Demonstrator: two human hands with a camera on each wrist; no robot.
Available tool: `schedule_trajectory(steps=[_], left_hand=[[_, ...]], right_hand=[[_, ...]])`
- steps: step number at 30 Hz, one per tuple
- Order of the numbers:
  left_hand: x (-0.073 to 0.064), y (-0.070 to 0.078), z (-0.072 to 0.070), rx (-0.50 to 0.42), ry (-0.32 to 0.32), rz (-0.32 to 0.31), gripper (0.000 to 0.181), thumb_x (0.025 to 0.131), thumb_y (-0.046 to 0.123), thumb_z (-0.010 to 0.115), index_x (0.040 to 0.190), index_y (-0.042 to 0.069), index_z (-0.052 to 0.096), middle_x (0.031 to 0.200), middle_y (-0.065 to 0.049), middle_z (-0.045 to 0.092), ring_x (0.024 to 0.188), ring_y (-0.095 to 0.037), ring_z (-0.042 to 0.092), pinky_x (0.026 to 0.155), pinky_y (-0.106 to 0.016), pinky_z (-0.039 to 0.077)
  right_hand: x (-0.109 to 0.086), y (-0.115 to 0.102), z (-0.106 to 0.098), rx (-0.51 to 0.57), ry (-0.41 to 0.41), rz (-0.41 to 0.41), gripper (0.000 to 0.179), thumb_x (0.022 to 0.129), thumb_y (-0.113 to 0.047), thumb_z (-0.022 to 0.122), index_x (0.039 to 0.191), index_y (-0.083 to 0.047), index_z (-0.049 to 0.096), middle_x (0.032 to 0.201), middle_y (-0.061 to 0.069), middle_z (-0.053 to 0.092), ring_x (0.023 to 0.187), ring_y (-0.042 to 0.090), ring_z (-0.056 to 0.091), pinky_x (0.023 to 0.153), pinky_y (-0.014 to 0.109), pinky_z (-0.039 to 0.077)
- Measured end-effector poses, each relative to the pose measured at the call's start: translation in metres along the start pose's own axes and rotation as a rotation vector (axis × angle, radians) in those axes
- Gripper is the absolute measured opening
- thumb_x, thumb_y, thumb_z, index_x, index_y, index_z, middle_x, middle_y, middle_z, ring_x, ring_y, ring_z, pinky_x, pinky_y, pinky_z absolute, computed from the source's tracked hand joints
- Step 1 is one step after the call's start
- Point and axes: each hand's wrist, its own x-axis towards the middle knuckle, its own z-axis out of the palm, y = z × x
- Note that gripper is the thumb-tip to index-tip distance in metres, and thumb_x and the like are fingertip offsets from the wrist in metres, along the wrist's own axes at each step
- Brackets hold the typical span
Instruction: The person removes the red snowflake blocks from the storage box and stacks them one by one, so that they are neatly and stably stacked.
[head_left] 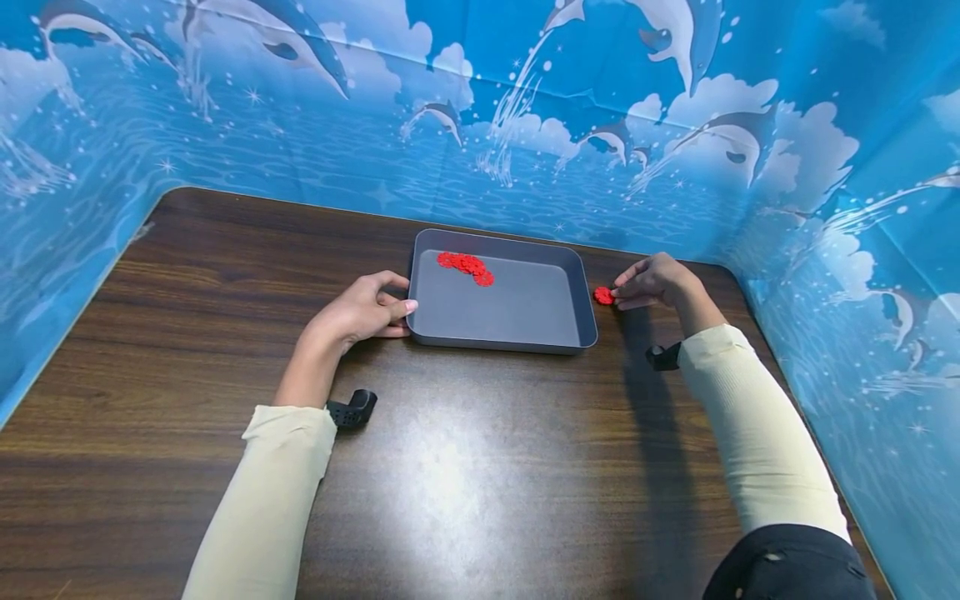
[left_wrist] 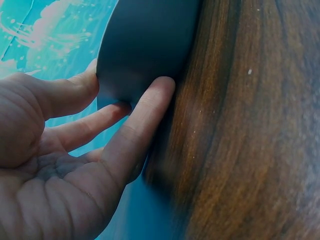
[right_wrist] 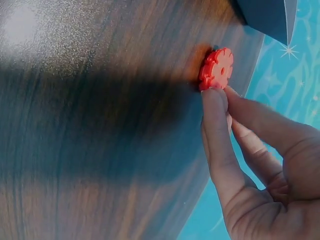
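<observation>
A shallow dark grey baking tray (head_left: pixel 502 304) lies on the table, several red notched plastic discs (head_left: pixel 468 265) clustered toward its back left. My left hand (head_left: pixel 362 310) grips the tray's left side. In the left wrist view, its thumb is at the rim and its fingertips (left_wrist: pixel 162 86) lie against the outer wall. Just right of the tray, my right hand (head_left: pixel 654 282) pinches a red notched disc (right_wrist: pixel 217 69) between thumb and fingers. That disc stands tilted close over the wood, its centre hole showing in the right wrist view.
The brown wood-grain table (head_left: pixel 480 458) has a bright glare patch in front of the tray. A blue dolphin-print curtain (head_left: pixel 480 125) borders its back and sides. Black straps sit at both wrists, and something black (head_left: pixel 791 562) lies over the right sleeve at lower right.
</observation>
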Motion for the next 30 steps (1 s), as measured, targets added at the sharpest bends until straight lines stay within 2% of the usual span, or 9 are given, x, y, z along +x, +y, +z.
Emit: schedule_trajectory(steps=[6,13,15,22,27,30], left_hand=[[-0.001,0.0,-0.001,0.008,0.007,-0.011,0.063,0.113,0.02,0.058,0.168,0.005,0.03,0.133,-0.024,0.057,0.09,-0.015,0.072,0.084,-0.023,0.067],[-0.001,-0.001,-0.001,0.007,0.004,-0.006,0.064,0.113,0.02,0.058,0.169,0.006,0.029,0.136,-0.024,0.057,0.092,-0.016,0.073,0.084,-0.023,0.067],[0.0,-0.001,-0.001,0.001,0.002,-0.004,0.064,0.113,0.02,0.058,0.169,0.006,0.029,0.136,-0.025,0.057,0.091,-0.015,0.072,0.084,-0.023,0.067],[0.002,-0.002,0.001,-0.016,0.003,-0.012,0.062,0.113,0.019,0.058,0.168,0.007,0.031,0.136,-0.025,0.057,0.089,-0.014,0.071,0.084,-0.022,0.066],[0.001,-0.002,0.001,-0.015,0.005,-0.005,0.062,0.113,0.02,0.058,0.167,0.007,0.032,0.136,-0.024,0.059,0.089,-0.015,0.071,0.083,-0.021,0.066],[0.0,-0.002,0.0,-0.006,0.003,-0.001,0.061,0.113,0.02,0.058,0.167,0.007,0.032,0.136,-0.024,0.059,0.09,-0.015,0.071,0.083,-0.021,0.066]], right_hand=[[-0.006,-0.012,0.003,-0.07,0.016,-0.056,0.018,0.105,0.0,0.068,0.121,0.009,0.069,0.09,0.004,0.081,0.085,0.016,0.08,0.102,0.047,0.064],[-0.016,-0.043,0.013,-0.166,0.022,-0.134,0.023,0.105,-0.009,0.071,0.123,0.005,0.071,0.091,0.003,0.082,0.085,0.018,0.081,0.086,0.039,0.07],[-0.019,-0.051,0.017,-0.188,0.019,-0.152,0.025,0.104,-0.009,0.073,0.124,0.006,0.07,0.091,0.004,0.082,0.085,0.019,0.081,0.087,0.04,0.07],[-0.021,-0.075,0.049,-0.228,-0.014,-0.212,0.023,0.102,-0.006,0.074,0.121,0.008,0.072,0.093,0.009,0.081,0.087,0.021,0.08,0.092,0.042,0.069],[-0.019,-0.095,0.078,-0.294,-0.045,-0.238,0.019,0.103,-0.004,0.072,0.117,0.009,0.073,0.085,0.008,0.079,0.085,0.021,0.079,0.095,0.044,0.067],[-0.016,-0.107,0.095,-0.332,-0.05,-0.241,0.019,0.102,-0.003,0.073,0.117,0.008,0.074,0.091,0.013,0.081,0.082,0.02,0.08,0.094,0.043,0.068]])
